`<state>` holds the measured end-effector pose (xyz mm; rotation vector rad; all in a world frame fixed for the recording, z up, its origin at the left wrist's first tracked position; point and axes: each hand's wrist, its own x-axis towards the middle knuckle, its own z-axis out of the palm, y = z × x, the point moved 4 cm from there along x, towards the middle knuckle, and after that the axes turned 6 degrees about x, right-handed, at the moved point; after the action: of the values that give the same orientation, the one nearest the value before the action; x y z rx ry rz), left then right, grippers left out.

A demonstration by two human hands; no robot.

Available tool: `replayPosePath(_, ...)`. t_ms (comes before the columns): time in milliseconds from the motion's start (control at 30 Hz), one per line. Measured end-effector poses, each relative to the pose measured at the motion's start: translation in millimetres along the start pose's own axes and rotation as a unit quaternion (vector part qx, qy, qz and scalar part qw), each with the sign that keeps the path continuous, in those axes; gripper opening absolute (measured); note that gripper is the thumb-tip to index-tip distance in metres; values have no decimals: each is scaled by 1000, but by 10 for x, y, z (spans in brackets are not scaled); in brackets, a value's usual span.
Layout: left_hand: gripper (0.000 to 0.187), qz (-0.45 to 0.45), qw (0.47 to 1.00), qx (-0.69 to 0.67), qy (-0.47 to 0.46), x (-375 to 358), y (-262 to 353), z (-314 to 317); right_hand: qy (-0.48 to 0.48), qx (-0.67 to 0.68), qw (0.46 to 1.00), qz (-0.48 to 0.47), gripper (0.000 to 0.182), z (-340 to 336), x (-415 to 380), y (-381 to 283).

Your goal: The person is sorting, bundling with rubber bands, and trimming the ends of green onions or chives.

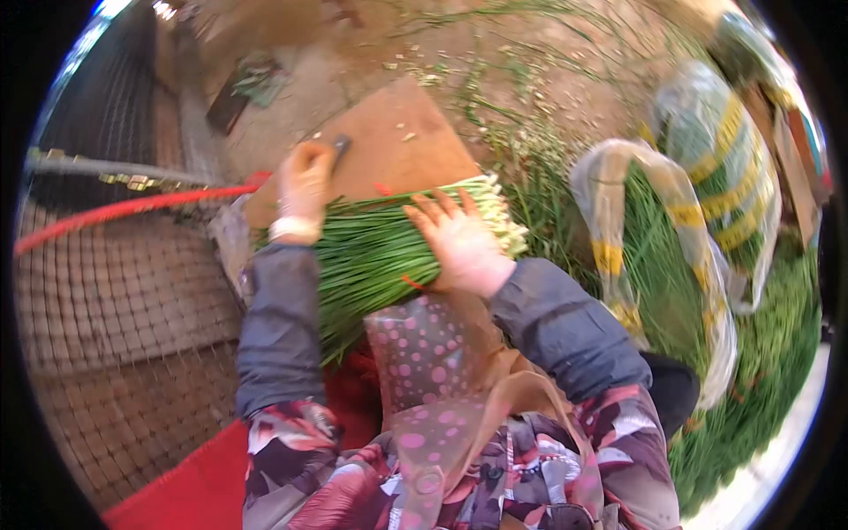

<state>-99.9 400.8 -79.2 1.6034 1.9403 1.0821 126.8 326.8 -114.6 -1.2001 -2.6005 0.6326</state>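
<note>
A thick bunch of long green stems [375, 243] with pale cut ends, like garlic chives, lies across my lap and against a brown board [397, 132]. Red ties show on the bunch. My right hand [464, 243] rests on it near the pale ends, fingers spread. My left hand [305, 181] is closed over the board's left edge, beside the green end of the bunch. A small dark piece [342, 144] sticks out by its fingers; what it belongs to is hidden.
Clear plastic bags with yellow tape [707, 132] hold more greens at the right. Loose green stems [760, 371] are heaped beside them. Cut bits [530, 97] litter the ground ahead. A red hose-like strip [124, 212] and dark netting [115, 291] are at the left.
</note>
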Motion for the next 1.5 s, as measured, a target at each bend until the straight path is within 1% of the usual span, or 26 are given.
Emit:
replayPosePath(33,10,3,1000,17,-8,42,-253,158,-6,-4,1000,-5,98,11,2,-61)
replayPosePath(67,8,-14,998,55,39,64,-501,309,-24,-20,999,-8,99,45,74,-116)
replayPosePath(100,10,-78,993,86,7,27,-602,369,-45,-35,998,-9,100,78,151,-171)
replayPosePath(133,18,-6,988,145,54,-42,-688,748,-36,-14,999,-28,100,-85,-33,118)
replayPosePath(167,25,-106,990,98,8,-202,-645,809,-30,-10,998,-56,98,-127,-59,108)
replayPosePath(233,26,-137,982,128,-17,-356,-635,843,-29,-8,996,-87,96,-385,-15,120)
replayPosePath(267,26,-143,982,127,-13,-396,-665,876,-71,215,974,-14,77,-637,54,204)
replayPosePath(300,28,-174,978,112,-11,-474,-742,943,-114,423,897,65,59,-728,134,295)
replayPosePath(367,29,-207,973,100,-7,-559,-754,942,7,319,942,107,36,-792,496,518)
replayPosePath(400,29,-221,972,71,-44,-562,-645,916,27,265,960,83,30,-782,690,545)
replayPosePath(433,29,-232,968,41,-82,-561,-501,893,24,263,961,80,30,-672,875,596)
replayPosePath(533,24,-220,961,129,-106,-507,-364,869,11,240,969,58,32,-199,1278,695)
replayPosePath(567,22,-205,956,166,-132,-486,-380,902,-10,257,962,95,32,-92,1345,681)
replayPosePath(600,22,-207,956,160,-131,-476,-401,927,-30,271,953,133,33,-13,1377,706)
replayPosePath(767,25,-214,969,43,-113,-502,-483,939,-94,224,959,148,40,44,1262,699)
replayPosePath(833,27,-228,965,28,-129,-532,-457,913,-159,316,924,146,44,107,1197,670)
replayPosePath(900,30,-238,961,14,-140,-543,-430,894,-119,360,918,115,47,91,1171,635)
replayPosePath(1033,34,-247,950,30,-190,-550,-459,904,-107,203,964,136,27,-79,1114,444)
replayPosePath(1067,32,-191,968,29,-161,-535,-509,921,-77,138,982,100,27,-96,1132,438)
replayPosePath(1133,25,-202,966,5,-162,-585,-484,902,-43,150,981,118,35,0,1081,464)
replayPosePath(1167,22,-180,971,-44,-149,-550,-548,964,-54,112,986,114,39,28,1102,496)
replayPosePath(1233,17,-188,971,-38,-145,-600,-475,903,-79,84,982,153,42,135,1052,481)
replayPosePath(1333,23,-184,973,-18,-137,-628,-555,929,-116,41,980,153,41,203,1078,442)
replayPosePath(1400,24,-156,978,-2,-135,-488,-531,902,-141,30,978,150,44,-109,1107,371)
replayPosePath(1467,26,-170,978,13,-119,-564,-622,949,62,50,986,147,35,-621,895,387)
replayPosePath(1500,30,-180,976,-5,-124,-579,-437,849,183,237,948,110,26,-733,705,569)
